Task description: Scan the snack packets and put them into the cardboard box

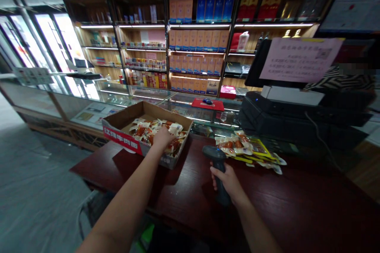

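Your left hand (162, 137) reaches into the cardboard box (118, 120) at frame centre, fingers curled down on snack packets (145, 130); your right hand (227, 180) grips the barcode scanner (216, 158) tightly.

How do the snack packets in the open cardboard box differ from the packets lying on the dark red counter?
The snack packets in the open cardboard box are heaped inside walls, under the left hand. The packets on the dark red wooden counter lie loose, spread flat, untouched, beyond the right hand gripping a black scanner. Both look orange and white.
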`<state>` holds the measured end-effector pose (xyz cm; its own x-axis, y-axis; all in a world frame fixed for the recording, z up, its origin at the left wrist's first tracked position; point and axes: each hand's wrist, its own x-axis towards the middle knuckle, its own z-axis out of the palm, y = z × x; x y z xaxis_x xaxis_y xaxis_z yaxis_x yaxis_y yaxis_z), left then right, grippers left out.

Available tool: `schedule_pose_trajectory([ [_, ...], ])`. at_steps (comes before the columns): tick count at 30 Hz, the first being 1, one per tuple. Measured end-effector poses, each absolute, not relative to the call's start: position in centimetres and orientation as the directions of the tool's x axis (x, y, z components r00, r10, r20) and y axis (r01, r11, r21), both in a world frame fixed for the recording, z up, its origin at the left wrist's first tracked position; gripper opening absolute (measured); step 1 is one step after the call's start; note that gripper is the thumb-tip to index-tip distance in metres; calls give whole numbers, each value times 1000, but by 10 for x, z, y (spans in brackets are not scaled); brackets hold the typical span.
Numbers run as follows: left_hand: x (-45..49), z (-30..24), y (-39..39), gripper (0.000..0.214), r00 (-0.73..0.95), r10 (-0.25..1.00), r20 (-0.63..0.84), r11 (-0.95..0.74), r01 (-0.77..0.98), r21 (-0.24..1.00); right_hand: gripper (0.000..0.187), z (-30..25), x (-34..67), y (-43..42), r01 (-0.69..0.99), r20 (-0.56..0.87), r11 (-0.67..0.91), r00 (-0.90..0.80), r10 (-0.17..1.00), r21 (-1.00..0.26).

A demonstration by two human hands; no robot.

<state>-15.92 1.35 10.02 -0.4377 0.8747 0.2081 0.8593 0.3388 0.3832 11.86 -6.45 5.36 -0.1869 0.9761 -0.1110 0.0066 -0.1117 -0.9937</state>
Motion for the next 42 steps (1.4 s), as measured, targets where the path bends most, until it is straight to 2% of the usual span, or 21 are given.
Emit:
schedule_pose_trajectory([
  [3, -155, 103, 18, 50, -474, 805, 356, 228, 803, 551, 46, 55, 120, -65, -9, -109, -112, -188, 976, -994],
  [5, -149, 108, 20, 46, -496, 775, 392, 104, 711, 696, 47, 56, 122, -65, -18, -116, -121, -191, 975, -992],
  [7, -139, 112, 21, 44, -496, 793, 353, -50, 525, 850, 47, 57, 125, -65, -35, -108, -116, -185, 977, -993],
  [9, -123, 114, 19, 46, -422, 866, 267, -175, 244, 954, 47, 57, 127, -66, -64, -81, -94, -174, 981, -994],
  [11, -103, 109, 15, 48, -276, 939, 205, -218, -17, 976, 47, 59, 129, -67, -95, -52, -69, -167, 985, -993],
  [13, -83, 94, 12, 48, -149, 974, 172, -194, -151, 969, 47, 62, 131, -67, -120, -29, -48, -156, 987, -992],
  [16, -61, 57, 11, 42, -102, 987, 123, -135, -118, 984, 47, 69, 133, -67, -140, -20, -38, -128, 992, -989],
  [20, -52, 5, 17, 32, -219, 964, 152, -156, 1, 988, 44, 76, 134, -67, -134, -34, -51, -126, 991, -990],
  [23, -55, -14, 20, 31, -264, 946, 186, -181, 45, 982, 42, 77, 134, -65, -97, -48, -61, -134, 990, -993],
  [29, -57, -11, 19, 30, -306, 940, 149, -145, 35, 989, 37, 74, 130, -61, -10, -70, -73, -146, 987, -997],
  [32, -56, -10, 18, 29, -307, 938, 162, -157, 42, 987, 35, 74, 128, -61, -6, -62, -64, -146, 987, -998],
  [38, -59, -12, 18, 22, -311, 922, 231, -182, 179, 967, 32, 75, 126, -59, -14, -64, -67, -155, 986, -998],
  [42, -60, -13, 19, 23, -317, 922, 220, -173, 169, 970, 32, 77, 126, -60, -30, -66, -71, -146, 987, -997],
])
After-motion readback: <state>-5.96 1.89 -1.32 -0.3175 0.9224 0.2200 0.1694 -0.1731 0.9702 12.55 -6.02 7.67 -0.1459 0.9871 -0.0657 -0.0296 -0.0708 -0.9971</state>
